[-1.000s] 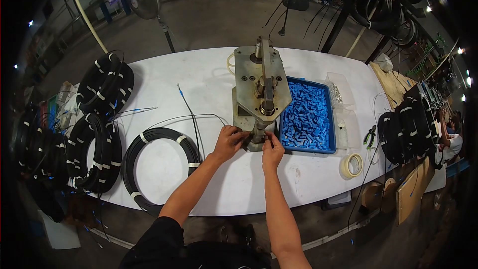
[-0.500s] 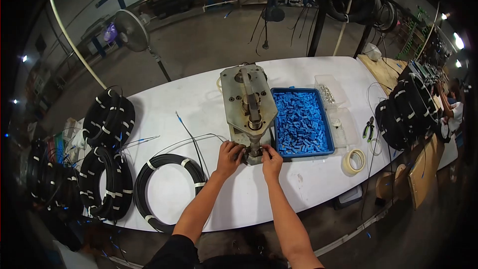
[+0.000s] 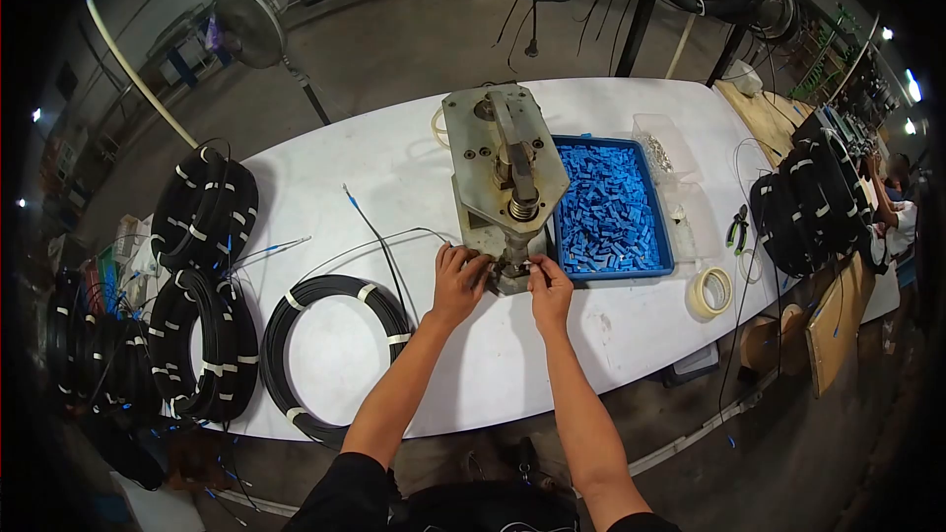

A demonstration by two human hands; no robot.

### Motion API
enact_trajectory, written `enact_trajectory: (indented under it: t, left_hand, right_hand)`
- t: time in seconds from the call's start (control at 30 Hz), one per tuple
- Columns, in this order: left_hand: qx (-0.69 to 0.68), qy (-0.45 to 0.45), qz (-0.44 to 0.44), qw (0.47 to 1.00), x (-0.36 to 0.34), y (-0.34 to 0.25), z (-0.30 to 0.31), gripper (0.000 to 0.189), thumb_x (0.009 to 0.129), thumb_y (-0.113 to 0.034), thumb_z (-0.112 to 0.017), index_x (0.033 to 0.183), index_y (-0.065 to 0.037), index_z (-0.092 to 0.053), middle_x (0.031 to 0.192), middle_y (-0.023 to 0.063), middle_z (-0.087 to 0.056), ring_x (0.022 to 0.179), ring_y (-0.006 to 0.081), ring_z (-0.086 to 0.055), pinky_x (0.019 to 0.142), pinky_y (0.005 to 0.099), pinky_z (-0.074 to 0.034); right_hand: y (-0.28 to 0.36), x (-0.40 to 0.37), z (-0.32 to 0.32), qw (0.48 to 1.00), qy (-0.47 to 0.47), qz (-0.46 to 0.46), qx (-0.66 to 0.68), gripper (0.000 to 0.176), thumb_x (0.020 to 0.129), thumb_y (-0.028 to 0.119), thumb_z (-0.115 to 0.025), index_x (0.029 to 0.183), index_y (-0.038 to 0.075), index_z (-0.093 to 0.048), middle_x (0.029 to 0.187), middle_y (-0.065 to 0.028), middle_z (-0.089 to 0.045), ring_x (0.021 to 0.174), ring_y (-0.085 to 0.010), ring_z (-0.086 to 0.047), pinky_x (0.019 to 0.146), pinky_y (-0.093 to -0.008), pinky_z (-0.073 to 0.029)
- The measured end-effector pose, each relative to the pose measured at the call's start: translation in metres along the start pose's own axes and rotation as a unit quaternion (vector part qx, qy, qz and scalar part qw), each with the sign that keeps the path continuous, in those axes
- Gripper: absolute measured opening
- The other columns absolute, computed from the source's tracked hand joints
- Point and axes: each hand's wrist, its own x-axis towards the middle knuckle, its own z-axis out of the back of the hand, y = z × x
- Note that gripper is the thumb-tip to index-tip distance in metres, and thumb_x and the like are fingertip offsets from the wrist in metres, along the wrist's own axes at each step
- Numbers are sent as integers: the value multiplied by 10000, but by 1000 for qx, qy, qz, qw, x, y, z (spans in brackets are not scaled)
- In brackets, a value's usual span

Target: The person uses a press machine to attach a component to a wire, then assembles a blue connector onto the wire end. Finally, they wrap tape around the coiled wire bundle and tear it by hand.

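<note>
Head view: bench press [image 3: 503,153] taken as clock centre. Thin cable [image 3: 419,230] led from black coil [image 3: 277,355], at 7–8 o'clock, into left hand [image 3: 460,281] — fingers curled closed on it, just beside the press foot at 6 o'clock. Right hand [image 3: 550,288] held opposite, thumb and fingertip brought close at the foot — whether a part is pinched can't be told. Blue tray [image 3: 616,277] of blue pieces [image 3: 609,205] set at 3 o'clock, tape roll [image 3: 727,288] at 4.
</note>
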Motion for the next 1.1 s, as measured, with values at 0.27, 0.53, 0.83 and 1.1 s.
enact_trajectory:
  t: [0.27,0.53,0.83,1.1]
  left_hand:
    - [-15,31,-17,999,-3,-3,-1,324,710,26,-722,1019,-68,-692,958,93,-601,947,306,-536,893,410,-427]
    - [-97,32,65,993,0,-13,5,379,747,21,-672,1111,-86,-663,1087,119,-590,1037,325,-557,966,402,-434]
    - [-48,104,56,992,-2,7,14,330,775,68,-643,1087,-36,-670,901,109,-652,884,296,-619,790,405,-496]
    - [-123,151,20,981,-11,-27,26,175,888,-21,-642,1058,1,-678,771,143,-622,572,279,-578,533,364,-475]
  right_hand:
    - [-6,-1,1,999,2,48,10,197,909,62,-674,1086,-8,-624,948,-39,-685,687,-57,-535,613,-203,-431]
    - [-4,0,9,995,22,6,97,181,901,55,-689,1061,-2,-626,915,-32,-681,679,-62,-530,604,-208,-430]
    - [-2,-2,10,994,21,5,111,172,898,64,-701,1039,2,-626,864,-23,-667,681,-61,-530,601,-207,-426]
    - [6,-13,34,985,13,0,174,128,893,-22,-639,1012,17,-614,786,-21,-616,650,-76,-513,589,-229,-413]
